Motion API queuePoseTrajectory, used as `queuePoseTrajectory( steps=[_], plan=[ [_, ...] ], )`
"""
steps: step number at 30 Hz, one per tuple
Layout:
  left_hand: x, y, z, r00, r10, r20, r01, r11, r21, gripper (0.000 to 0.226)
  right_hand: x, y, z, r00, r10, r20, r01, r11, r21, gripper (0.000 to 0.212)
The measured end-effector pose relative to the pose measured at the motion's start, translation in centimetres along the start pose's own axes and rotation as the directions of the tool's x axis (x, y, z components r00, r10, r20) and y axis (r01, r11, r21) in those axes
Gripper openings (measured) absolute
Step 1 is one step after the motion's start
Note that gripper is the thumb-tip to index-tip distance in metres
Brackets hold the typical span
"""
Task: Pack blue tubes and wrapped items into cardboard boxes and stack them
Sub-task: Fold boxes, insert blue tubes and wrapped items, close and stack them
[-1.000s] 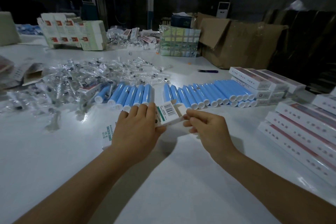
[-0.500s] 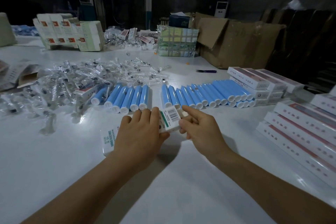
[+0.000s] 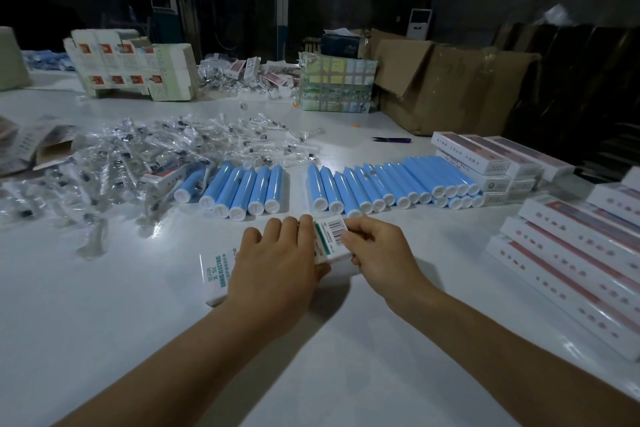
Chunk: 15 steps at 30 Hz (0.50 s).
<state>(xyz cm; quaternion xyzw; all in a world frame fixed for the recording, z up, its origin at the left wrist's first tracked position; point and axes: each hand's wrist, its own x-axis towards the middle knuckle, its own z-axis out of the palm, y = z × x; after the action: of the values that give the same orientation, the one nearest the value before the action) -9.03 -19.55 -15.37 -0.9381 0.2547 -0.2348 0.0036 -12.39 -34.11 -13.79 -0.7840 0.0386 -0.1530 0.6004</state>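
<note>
Left hand (image 3: 277, 260) lies over a long white box (image 3: 216, 274) at lower centre of the frame, fingers curled over its far edge and thumb underneath, grasping it. Right hand (image 3: 377, 250) pinches the barcoded end flap (image 3: 330, 230) of that same box; judged step: closing the flap. Whether the box is already filled cannot be told. Left to right across the frame: heap of wrapped items (image 3: 138, 156) at left centre, large and unpacked; short row of blue tubes (image 3: 242, 187) just beyond the left hand; longer row of blue tubes (image 3: 398, 184) at centre right, partly two layers deep, all loose on the white table (image 3: 104, 322). Packed boxes (image 3: 485, 159) stacked at right centre; larger stack of boxes (image 3: 571, 253) at right edge. Judgement: task well under way, many boxes stacked, yet most tubes and wrapped items remain.
</note>
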Motion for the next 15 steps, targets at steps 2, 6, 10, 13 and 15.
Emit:
queuePoseTrajectory(
  steps=[2, 6, 10, 13, 15],
  plan=[
    [-0.1, 0.2, 0.1, 1.000, 0.000, 0.001, 0.000, 1.000, 0.014, 0.068, -0.1, 0.1, 0.0, 1.000, 0.008, 0.010, -0.008, 1.000, 0.005, 0.025],
    [-0.2, 0.3, 0.1, 1.000, -0.010, -0.008, 0.010, 1.000, 0.012, 0.067, 0.0, 0.1, -0.2, 1.000, 0.008, 0.010, -0.008, 1.000, -0.008, 0.017],
    [0.0, 0.0, 0.1, 1.000, -0.024, -0.009, 0.024, 1.000, -0.003, 0.069, -0.3, 0.1, 0.0, 0.997, -0.072, -0.040, 0.064, 0.985, -0.159, 0.014],
    [0.2, -0.3, 0.1, 0.998, -0.060, -0.015, 0.059, 0.996, -0.068, 0.070, 0.4, 0.3, -0.5, 0.951, -0.100, -0.292, 0.077, 0.993, -0.089, 0.034],
    [0.3, -0.3, 0.1, 0.997, -0.073, -0.023, 0.070, 0.992, -0.102, 0.070, 0.9, 0.1, -1.0, 0.929, 0.132, -0.345, -0.070, 0.980, 0.187, 0.051]
  ],
)
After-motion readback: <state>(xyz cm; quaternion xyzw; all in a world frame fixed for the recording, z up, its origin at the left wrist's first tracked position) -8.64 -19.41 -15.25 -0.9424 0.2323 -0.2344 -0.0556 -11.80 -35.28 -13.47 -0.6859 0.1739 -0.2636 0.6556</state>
